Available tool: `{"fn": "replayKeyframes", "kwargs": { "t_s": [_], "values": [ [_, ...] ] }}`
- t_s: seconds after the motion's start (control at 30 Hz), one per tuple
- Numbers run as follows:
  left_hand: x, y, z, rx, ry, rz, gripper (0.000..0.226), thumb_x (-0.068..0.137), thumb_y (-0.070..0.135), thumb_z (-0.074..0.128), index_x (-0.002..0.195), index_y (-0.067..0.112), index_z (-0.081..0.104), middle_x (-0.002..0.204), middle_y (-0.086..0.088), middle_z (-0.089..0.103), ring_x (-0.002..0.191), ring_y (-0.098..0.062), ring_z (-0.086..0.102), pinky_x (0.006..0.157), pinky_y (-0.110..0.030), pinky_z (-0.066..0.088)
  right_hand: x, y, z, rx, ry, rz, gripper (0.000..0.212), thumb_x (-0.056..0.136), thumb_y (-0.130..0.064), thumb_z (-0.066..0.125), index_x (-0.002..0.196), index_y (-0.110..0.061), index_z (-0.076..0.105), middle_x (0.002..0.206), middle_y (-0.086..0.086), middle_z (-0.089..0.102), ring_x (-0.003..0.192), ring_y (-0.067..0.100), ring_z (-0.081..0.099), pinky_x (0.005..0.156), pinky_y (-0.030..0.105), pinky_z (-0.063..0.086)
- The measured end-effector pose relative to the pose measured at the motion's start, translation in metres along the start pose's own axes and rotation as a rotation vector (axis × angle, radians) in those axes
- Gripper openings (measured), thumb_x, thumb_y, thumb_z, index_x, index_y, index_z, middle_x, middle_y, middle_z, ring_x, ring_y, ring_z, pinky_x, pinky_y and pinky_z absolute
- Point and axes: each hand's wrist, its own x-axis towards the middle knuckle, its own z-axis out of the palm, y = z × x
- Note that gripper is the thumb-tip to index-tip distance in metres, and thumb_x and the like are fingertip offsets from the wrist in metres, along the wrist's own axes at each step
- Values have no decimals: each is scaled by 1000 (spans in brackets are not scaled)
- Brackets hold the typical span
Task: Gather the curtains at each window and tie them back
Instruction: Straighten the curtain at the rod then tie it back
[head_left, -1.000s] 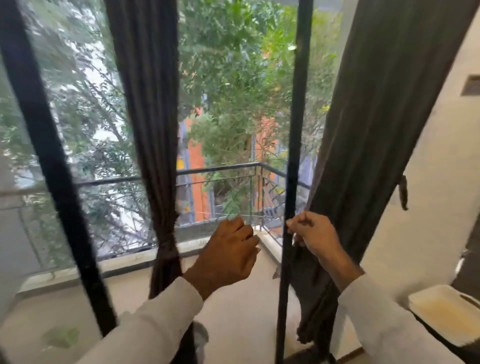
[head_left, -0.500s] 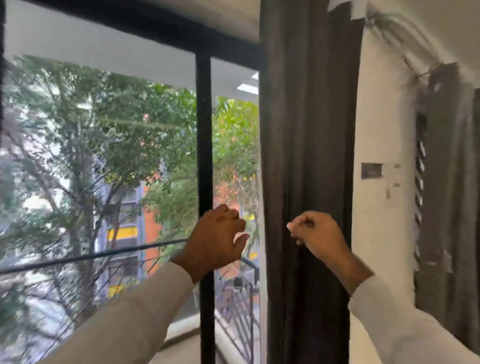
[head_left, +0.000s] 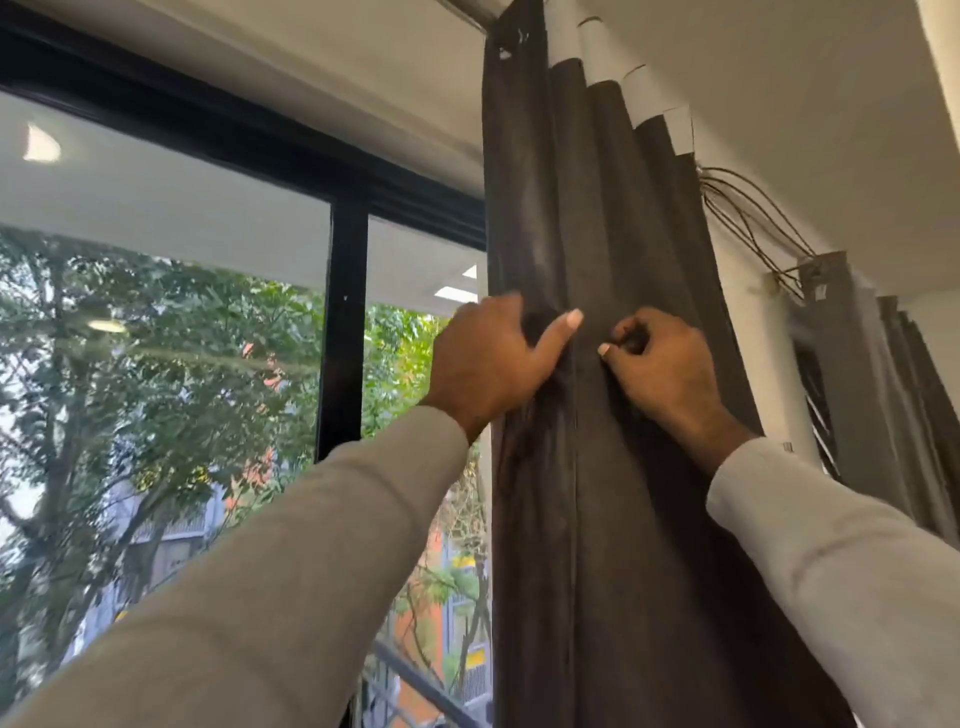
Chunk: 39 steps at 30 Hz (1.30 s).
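Observation:
A dark grey curtain (head_left: 597, 218) hangs in folds from the rail at the right side of the black-framed window (head_left: 345, 322). My left hand (head_left: 488, 364) grips the curtain's left edge, fingers tucked behind the fabric and thumb pressed on the front. My right hand (head_left: 665, 364) pinches a fold just right of it, at the same height. The two hands are a thumb's width apart. No tie-back is in view.
A second grey curtain (head_left: 872, 395) hangs at another window further right, past a strip of white wall (head_left: 758, 364). Loose wires (head_left: 748, 218) run along the wall under the ceiling. A balcony railing (head_left: 415, 686) shows through the glass.
The view has tilted up from the balcony floor to the curtain's top. Both hands rose and closed on the right curtain; half a second ago they hovered in front of it.

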Motion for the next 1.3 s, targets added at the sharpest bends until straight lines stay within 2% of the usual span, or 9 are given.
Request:
{"fn": "replayKeyframes", "kwargs": {
  "t_s": [0.13,0.37,0.47,0.6,0.7,0.77,0.97,1.17,1.3],
  "values": [
    [55,17,2,6,84,-97,73,90,87,51,110,19,70,110,-7,75,105,-33,70,79,-39,51,51,2,6,-32,95,-49,22,90,-34,77,104,-20,69,100,0,68,92,21,63,81,31,46],
    [127,21,-21,164,121,-239,53,92,50,66,127,11,66,129,-15,69,118,-42,66,92,-44,55,128,-19,12,262,69,45,66,85,-77,65,118,-21,72,118,-1,72,110,18,66,93,30,49],
    [137,18,-42,304,136,-240,47,92,45,69,127,15,67,130,-15,66,118,-41,66,90,-43,53,143,-32,24,416,1,27,47,85,-63,73,109,-23,74,100,-1,75,94,20,72,84,33,59],
    [139,8,-81,437,155,-253,35,91,36,67,116,12,69,119,-17,68,107,-42,69,89,-47,59,149,-66,46,508,-29,-97,26,91,-33,72,74,-16,63,73,-2,62,73,18,62,69,27,42],
    [138,2,-123,565,154,-259,33,91,31,67,116,10,69,115,-16,68,104,-40,69,90,-49,62,143,-108,60,471,9,-164,11,86,-27,67,84,-17,67,87,4,70,87,27,67,73,29,45],
    [137,-4,-159,649,177,-282,35,91,31,67,117,8,69,119,-18,68,108,-42,68,92,-46,60,134,-139,68,525,25,-203,34,80,-34,59,105,-19,75,107,6,77,104,32,70,91,38,56],
    [121,-18,-269,862,277,-385,43,89,43,65,118,11,67,116,-16,68,106,-41,67,90,-48,58,99,-250,67,584,-76,-349,41,96,-30,63,136,-28,70,141,1,67,131,29,60,118,49,41],
    [116,-36,-340,738,217,-395,27,89,39,66,94,13,73,84,-4,67,85,-28,70,72,-36,55,99,-315,74,606,-272,-413,29,101,-42,64,107,-19,81,116,8,76,111,28,69,100,39,54],
    [125,-43,-343,619,163,-330,26,92,44,69,100,20,70,90,-2,71,82,-24,73,78,-42,65,104,-305,56,580,14,-279,40,103,-47,58,80,-16,67,83,3,66,83,24,63,74,28,40]
  ]
}}
